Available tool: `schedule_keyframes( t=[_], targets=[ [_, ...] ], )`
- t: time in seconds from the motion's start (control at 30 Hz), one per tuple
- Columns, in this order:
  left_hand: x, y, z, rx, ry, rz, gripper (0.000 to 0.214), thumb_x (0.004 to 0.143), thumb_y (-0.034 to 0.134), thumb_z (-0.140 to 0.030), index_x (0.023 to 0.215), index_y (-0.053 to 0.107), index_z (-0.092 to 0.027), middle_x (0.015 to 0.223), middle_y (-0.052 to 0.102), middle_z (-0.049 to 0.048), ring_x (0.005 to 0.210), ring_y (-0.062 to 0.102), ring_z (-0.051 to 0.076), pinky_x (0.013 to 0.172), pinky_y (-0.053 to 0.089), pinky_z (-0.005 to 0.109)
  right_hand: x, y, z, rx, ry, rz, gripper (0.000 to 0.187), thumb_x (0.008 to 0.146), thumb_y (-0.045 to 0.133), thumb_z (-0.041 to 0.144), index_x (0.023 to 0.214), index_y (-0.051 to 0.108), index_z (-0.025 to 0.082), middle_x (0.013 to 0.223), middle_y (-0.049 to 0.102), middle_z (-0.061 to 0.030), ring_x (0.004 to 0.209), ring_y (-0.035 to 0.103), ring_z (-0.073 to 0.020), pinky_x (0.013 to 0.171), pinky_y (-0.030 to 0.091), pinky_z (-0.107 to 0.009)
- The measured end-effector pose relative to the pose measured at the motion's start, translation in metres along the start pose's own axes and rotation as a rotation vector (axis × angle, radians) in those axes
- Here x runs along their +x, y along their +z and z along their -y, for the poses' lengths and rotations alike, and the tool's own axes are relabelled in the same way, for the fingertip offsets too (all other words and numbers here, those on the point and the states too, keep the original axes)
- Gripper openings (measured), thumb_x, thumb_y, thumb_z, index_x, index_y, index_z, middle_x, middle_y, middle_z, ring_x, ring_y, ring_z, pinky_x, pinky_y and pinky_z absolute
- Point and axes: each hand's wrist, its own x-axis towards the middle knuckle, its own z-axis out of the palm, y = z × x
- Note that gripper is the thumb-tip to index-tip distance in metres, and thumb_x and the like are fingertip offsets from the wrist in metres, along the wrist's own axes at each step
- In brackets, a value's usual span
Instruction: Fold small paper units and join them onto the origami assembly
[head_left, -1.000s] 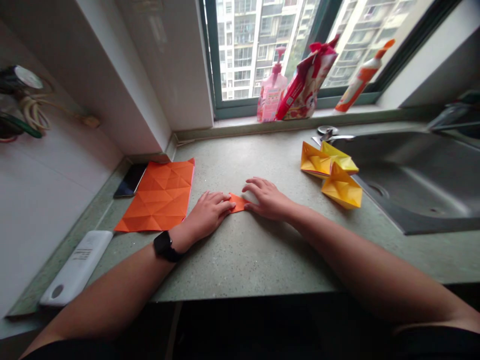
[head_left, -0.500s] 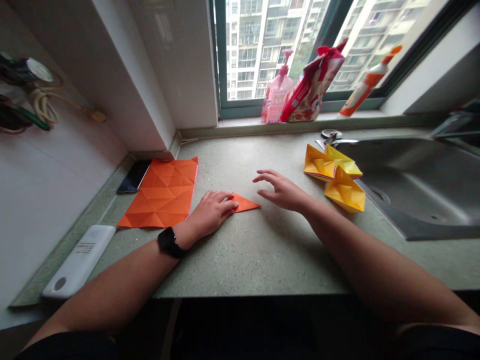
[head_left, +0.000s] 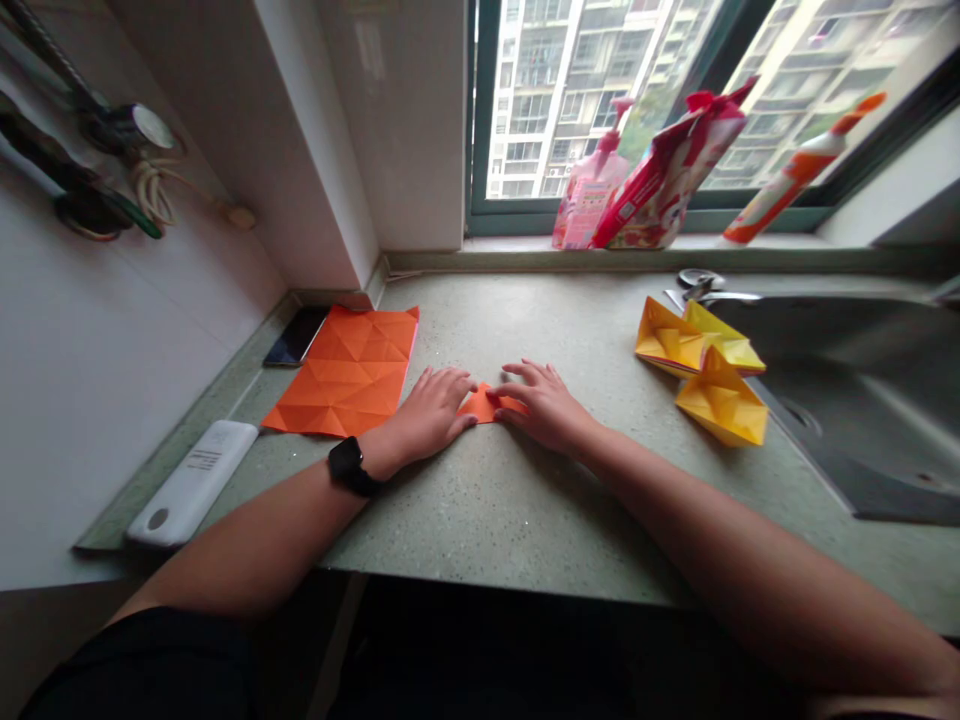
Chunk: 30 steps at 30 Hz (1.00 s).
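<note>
- Here, a small folded piece of orange paper [head_left: 484, 405] lies on the speckled green countertop [head_left: 525, 520], between both hands.
- The left hand [head_left: 431, 410], with a black smartwatch [head_left: 347, 467] at the wrist, rests palm down, its fingers loosely spread and their tips at the paper's left end, pressing rather than pinching.
- The right hand [head_left: 544, 405] also lies palm down, its fingers slightly fanned over the paper's right end, not gripping it.
- Left of the hands lies a creased orange paper sheet [head_left: 341, 372], with a black smartphone [head_left: 296, 336] just beyond it and a white rectangular device [head_left: 191, 483] near the counter's edge.
- Right of them, three yellow origami pieces [head_left: 701, 375] sit between the hands and a stainless steel sink [head_left: 862, 400], just below a pair of scissors [head_left: 701, 285].
</note>
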Motion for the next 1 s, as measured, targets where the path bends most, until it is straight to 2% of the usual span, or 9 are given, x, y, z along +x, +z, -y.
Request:
schedule_keyframes(
  t=[0.17, 0.27, 0.33, 0.4, 0.47, 0.53, 0.7, 0.87, 1.0],
  targets=[
    [-0.011, -0.015, 0.016, 0.041, -0.054, 0.109, 0.051, 0.104, 0.07, -0.038, 0.149, 0.052, -0.022, 0.166, 0.046, 0.0189, 0.164, 0.031, 0.041, 0.132, 0.027, 0.07, -0.001, 0.001, -0.001, -0.001, -0.012, -0.006, 0.029, 0.097, 0.08, 0.046, 0.124, 0.081, 0.037, 0.151, 0.064, -0.011, 0.149, 0.05, -0.044, 0.118, 0.041, -0.077],
    [-0.017, -0.026, 0.026, 0.06, -0.037, 0.141, 0.052, 0.102, 0.073, -0.037, 0.149, 0.054, -0.025, 0.169, 0.043, 0.0169, 0.165, 0.028, 0.043, 0.132, 0.023, 0.073, -0.001, 0.0, 0.0, -0.008, -0.019, -0.008, 0.026, 0.098, 0.079, 0.044, 0.123, 0.081, 0.037, 0.149, 0.066, -0.0107, 0.145, 0.054, -0.0419, 0.117, 0.042, -0.076],
    [-0.017, -0.032, 0.028, 0.06, 0.008, 0.129, 0.05, 0.101, 0.075, -0.04, 0.145, 0.058, -0.026, 0.167, 0.046, 0.0157, 0.164, 0.031, 0.042, 0.132, 0.023, 0.072, 0.0, -0.003, 0.001, -0.006, -0.046, -0.003, 0.022, 0.1, 0.078, 0.041, 0.121, 0.082, 0.036, 0.145, 0.068, -0.0104, 0.137, 0.06, -0.038, 0.117, 0.044, -0.072],
    [-0.015, -0.034, 0.022, 0.026, 0.07, 0.084, 0.045, 0.101, 0.075, -0.045, 0.139, 0.062, -0.025, 0.163, 0.051, 0.0148, 0.158, 0.041, 0.038, 0.132, 0.031, 0.064, 0.0, -0.007, 0.003, -0.002, -0.093, 0.004, 0.019, 0.101, 0.075, 0.037, 0.119, 0.082, 0.034, 0.138, 0.072, -0.0098, 0.126, 0.066, -0.0331, 0.116, 0.047, -0.065],
    [-0.01, -0.031, 0.01, -0.009, 0.121, 0.046, 0.039, 0.103, 0.072, -0.048, 0.133, 0.066, -0.023, 0.152, 0.06, 0.0137, 0.143, 0.056, 0.033, 0.124, 0.044, 0.054, 0.001, -0.01, 0.005, -0.007, -0.136, 0.001, 0.018, 0.102, 0.074, 0.034, 0.118, 0.082, 0.033, 0.131, 0.076, -0.0084, 0.119, 0.069, -0.0302, 0.115, 0.048, -0.061],
    [-0.004, -0.024, -0.003, 0.02, 0.136, 0.026, 0.036, 0.103, 0.072, -0.049, 0.125, 0.069, -0.022, 0.139, 0.068, 0.0138, 0.129, 0.063, 0.033, 0.114, 0.05, 0.052, 0.001, -0.013, 0.007, -0.016, -0.155, -0.007, 0.019, 0.102, 0.073, 0.033, 0.119, 0.082, 0.034, 0.125, 0.078, -0.0063, 0.116, 0.07, -0.0286, 0.117, 0.046, -0.06],
    [0.006, -0.011, -0.022, 0.158, 0.13, -0.007, 0.037, 0.103, 0.071, -0.052, 0.12, 0.07, -0.019, 0.121, 0.075, 0.0129, 0.115, 0.066, 0.033, 0.105, 0.05, 0.051, 0.0, -0.018, 0.011, 0.0, -0.165, -0.008, 0.02, 0.103, 0.071, 0.029, 0.12, 0.08, 0.035, 0.122, 0.081, -0.003, 0.115, 0.073, -0.026, 0.122, 0.04, -0.062],
    [0.005, -0.011, -0.018, 0.169, 0.079, -0.038, 0.03, 0.107, 0.067, -0.044, 0.117, 0.07, -0.016, 0.112, 0.078, 0.0125, 0.107, 0.07, 0.031, 0.097, 0.052, 0.047, -0.004, -0.023, 0.007, 0.009, -0.172, -0.034, 0.021, 0.098, 0.078, 0.038, 0.118, 0.079, 0.032, 0.12, 0.082, -0.0042, 0.113, 0.074, -0.0273, 0.118, 0.044, -0.058],
    [0.004, -0.009, -0.015, 0.069, 0.068, -0.073, 0.029, 0.107, 0.066, -0.042, 0.122, 0.069, -0.017, 0.115, 0.078, 0.0111, 0.107, 0.073, 0.029, 0.095, 0.055, 0.045, -0.006, -0.025, 0.003, 0.026, -0.163, -0.059, 0.024, 0.097, 0.078, 0.034, 0.121, 0.078, 0.032, 0.114, 0.083, -0.0031, 0.105, 0.076, -0.0252, 0.116, 0.047, -0.055]
  ],
)
